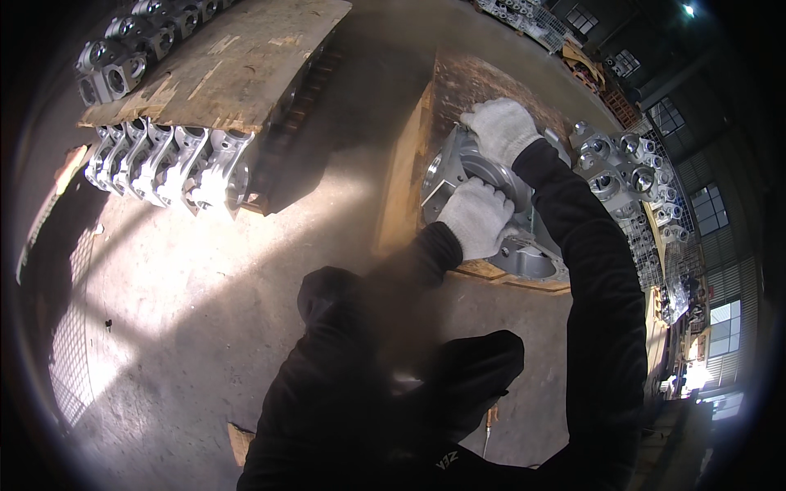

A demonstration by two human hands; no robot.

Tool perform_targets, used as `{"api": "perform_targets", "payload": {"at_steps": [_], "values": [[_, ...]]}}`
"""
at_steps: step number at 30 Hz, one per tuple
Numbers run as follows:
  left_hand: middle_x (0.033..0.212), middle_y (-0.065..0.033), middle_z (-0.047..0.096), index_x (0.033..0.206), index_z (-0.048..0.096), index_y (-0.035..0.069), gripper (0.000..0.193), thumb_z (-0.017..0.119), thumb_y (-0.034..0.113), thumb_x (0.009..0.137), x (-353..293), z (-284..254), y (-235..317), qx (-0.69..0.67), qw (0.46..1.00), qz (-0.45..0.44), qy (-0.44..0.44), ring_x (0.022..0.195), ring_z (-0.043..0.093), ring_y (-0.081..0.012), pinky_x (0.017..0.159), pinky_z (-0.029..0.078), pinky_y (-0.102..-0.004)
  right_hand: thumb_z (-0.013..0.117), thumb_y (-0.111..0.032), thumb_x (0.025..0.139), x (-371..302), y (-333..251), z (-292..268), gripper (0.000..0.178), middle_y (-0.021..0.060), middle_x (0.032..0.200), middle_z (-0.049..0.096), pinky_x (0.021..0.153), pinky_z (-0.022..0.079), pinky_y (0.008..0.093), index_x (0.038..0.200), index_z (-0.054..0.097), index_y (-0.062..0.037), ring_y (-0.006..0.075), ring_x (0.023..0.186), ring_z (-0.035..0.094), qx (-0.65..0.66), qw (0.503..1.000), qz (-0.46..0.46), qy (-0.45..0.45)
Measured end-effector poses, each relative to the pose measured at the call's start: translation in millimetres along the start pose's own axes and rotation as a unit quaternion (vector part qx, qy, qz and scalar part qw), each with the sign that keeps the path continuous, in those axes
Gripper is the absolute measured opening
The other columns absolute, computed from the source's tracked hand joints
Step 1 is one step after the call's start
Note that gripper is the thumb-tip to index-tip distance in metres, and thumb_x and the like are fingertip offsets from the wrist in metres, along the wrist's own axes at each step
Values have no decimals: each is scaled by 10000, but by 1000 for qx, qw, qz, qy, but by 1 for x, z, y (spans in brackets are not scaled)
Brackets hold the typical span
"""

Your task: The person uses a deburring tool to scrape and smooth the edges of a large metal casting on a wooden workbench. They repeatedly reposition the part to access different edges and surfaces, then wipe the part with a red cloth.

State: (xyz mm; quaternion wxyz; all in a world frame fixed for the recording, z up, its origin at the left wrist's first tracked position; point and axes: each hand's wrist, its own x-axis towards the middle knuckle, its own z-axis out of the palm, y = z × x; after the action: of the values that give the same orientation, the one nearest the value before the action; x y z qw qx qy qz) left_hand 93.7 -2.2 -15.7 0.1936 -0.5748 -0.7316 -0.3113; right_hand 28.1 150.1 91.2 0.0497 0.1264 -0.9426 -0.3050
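A large grey metal casting (485,166) with a round ringed opening lies on a wooden platform ahead of me. My left hand (477,218), in a white knitted glove, is closed on its near side, fingers curled in toward the ring. On its far side, my right hand (501,129), gloved alike, has its fingers bent over the upper rim. The gloves hide the exact grip of both hands. Closer to me, a second curved metal piece (526,260) sits at the platform's front edge; I cannot tell whether it belongs to the same casting.
The wooden platform (467,82) extends behind the castings. At left, a plywood sheet (221,57) covers a row of silver castings (168,168), with more castings (123,61) on top. Stacked castings (610,164) stand at right. A tool with an orange handle (491,416) is beside my leg.
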Motion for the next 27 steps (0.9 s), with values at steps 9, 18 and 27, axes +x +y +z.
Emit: {"api": "perform_targets", "payload": {"at_steps": [9,18,27], "values": [[957,-121,736,983,752,61,344,721,395,907,-1,10,-3,-28,998,6,51,926,706,-300,867,510,-436,704,-208,803,9,2,-10,276,144,974,770,880,589,510,1039,809,-113,370,987,748,6,999,-30,-16],[918,-110,727,953,742,67,337,728,402,913,-1,17,-9,-16,996,40,78,900,706,-293,842,511,-430,719,-162,726,-4,-17,-37,164,181,834,767,771,615,465,815,823,-73,387,824,764,0,997,-75,-1],[973,-153,731,1029,746,44,311,753,297,849,-3,18,0,-37,998,-1,50,979,719,-348,873,556,-486,774,-266,720,-31,-42,-56,220,187,798,750,724,614,481,795,814,-63,401,791,763,20,993,-113,13]]}}
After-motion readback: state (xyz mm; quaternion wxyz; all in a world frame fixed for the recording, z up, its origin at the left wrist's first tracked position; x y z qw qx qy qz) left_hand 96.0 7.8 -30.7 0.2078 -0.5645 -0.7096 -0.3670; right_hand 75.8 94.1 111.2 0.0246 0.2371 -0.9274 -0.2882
